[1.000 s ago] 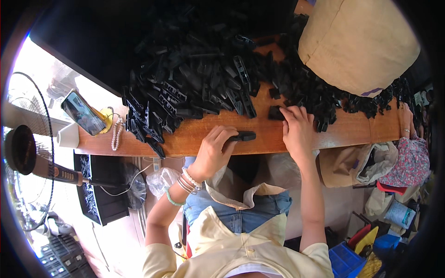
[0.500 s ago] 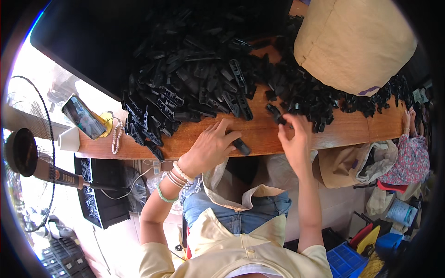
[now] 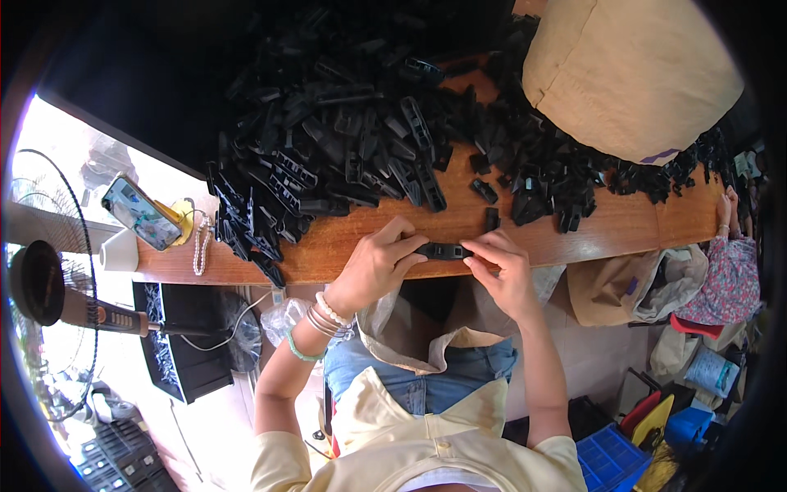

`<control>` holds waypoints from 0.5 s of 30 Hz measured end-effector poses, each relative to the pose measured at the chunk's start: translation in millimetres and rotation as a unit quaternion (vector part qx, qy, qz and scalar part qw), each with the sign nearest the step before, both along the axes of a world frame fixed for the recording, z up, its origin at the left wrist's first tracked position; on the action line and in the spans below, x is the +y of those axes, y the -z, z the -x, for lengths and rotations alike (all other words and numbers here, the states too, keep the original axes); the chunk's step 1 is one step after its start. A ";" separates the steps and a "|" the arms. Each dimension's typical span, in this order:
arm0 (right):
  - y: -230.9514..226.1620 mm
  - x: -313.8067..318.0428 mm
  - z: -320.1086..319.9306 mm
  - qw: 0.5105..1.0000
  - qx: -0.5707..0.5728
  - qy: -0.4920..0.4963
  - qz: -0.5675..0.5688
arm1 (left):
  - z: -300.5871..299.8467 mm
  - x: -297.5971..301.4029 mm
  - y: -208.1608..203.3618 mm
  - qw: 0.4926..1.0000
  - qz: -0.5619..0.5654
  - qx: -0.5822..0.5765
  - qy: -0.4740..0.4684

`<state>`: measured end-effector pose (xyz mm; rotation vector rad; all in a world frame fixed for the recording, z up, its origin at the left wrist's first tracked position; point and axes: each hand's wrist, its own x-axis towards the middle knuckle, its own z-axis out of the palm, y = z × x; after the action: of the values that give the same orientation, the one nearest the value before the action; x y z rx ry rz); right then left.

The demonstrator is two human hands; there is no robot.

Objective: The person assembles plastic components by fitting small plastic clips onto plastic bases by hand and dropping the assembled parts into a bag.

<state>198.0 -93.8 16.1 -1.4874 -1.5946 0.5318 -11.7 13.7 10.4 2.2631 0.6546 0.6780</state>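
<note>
Just over the table's front edge I hold a long black plastic part [image 3: 443, 251] level between both hands. My left hand [image 3: 385, 256], with beaded bracelets and bangles on its wrist, is closed on the left end. At the right end, my right hand [image 3: 502, 266] pinches with thumb and fingers; whether a small separate piece is in that pinch I cannot make out. Beyond my left hand rises a large heap of long black plastic parts [image 3: 352, 148]. A heap of smaller black pieces [image 3: 545, 180] lies beyond my right hand, with a loose small black piece [image 3: 492, 219] nearby.
A beige cloth sack [image 3: 631, 82] stands on the wooden table [image 3: 607, 234]. At left are a phone on a yellow stand [image 3: 143, 213], a white cup [image 3: 120, 250] and a fan [image 3: 41, 283]. An open cloth bag hangs at my lap [image 3: 393, 348]. Another person's arm [image 3: 725, 217] is at far right.
My right hand has come left and down from the small-piece heap to the long part's right end. My left hand has turned that part from slanted to level.
</note>
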 end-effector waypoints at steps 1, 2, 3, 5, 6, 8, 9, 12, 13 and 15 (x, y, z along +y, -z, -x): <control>-1.1 2.0 0.9 0.999 0.038 -0.005 0.022 | -0.6 0.0 0.5 1.000 0.002 -0.019 0.006; -1.6 3.7 2.4 0.996 0.077 -0.009 0.044 | -1.4 -1.6 0.4 1.000 0.002 -0.018 0.006; -1.8 5.5 5.1 0.996 0.077 -0.008 0.045 | -3.3 -3.9 0.1 1.000 0.000 -0.016 0.012; -2.2 8.6 11.7 0.999 0.032 -0.020 0.022 | -4.9 -7.2 0.2 1.000 -0.002 -0.014 0.018; 1.4 7.9 13.0 0.999 0.042 -0.015 0.020 | -4.8 -8.7 0.4 1.000 0.001 -0.015 0.014; 5.5 4.8 9.0 1.000 0.011 -0.019 0.011 | -3.5 -7.6 -2.6 1.000 0.005 -0.018 0.011; 6.9 3.7 6.2 1.000 -0.019 -0.025 0.001 | -0.7 -2.1 -7.1 0.998 0.025 -0.012 0.050; 2.2 -5.7 -2.0 0.993 0.111 -0.008 0.035 | -4.0 11.2 -15.5 0.997 -0.022 0.004 0.074; 0.6 -5.4 -6.2 0.993 0.110 -0.008 0.035 | -6.1 14.1 -17.7 0.994 -0.088 0.014 0.059; -2.0 1.2 -16.5 0.977 -0.138 0.140 -0.080 | -28.6 13.3 -19.3 0.992 -0.125 -0.001 0.014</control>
<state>214.5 -92.6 18.1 -1.6800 -1.5576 0.0364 16.9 27.0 29.7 2.4942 0.5603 0.7857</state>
